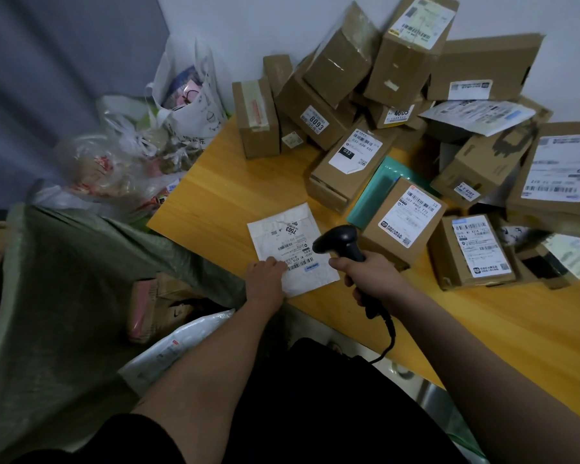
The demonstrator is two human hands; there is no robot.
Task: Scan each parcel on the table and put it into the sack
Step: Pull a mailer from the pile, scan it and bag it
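Gripping one scanner (344, 244), right hand (370, 274); left hand (265, 274) presses one white parcel (292, 249).

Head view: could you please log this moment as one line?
left hand holds white mailer | right hand aims scanner | sack waiting

Mostly brown cardboard on a yellow-orange table

The table (221, 192) is warm honey-yellow wood grain, and the pile of boxes (412, 48) is plain kraft brown with white labels printed in black barcodes. The flat mailer (292, 249) is white with black print and a tiny blue tag, and the scanner (344, 244) over it is solid black, cable too. A teal-green mailer (375, 192) pokes out between boxes. The sack (64, 296) is dull grey-green weave, with a pink-edged box (148, 309) inside. The carrier bags (124, 152) are clear and white with red bits.
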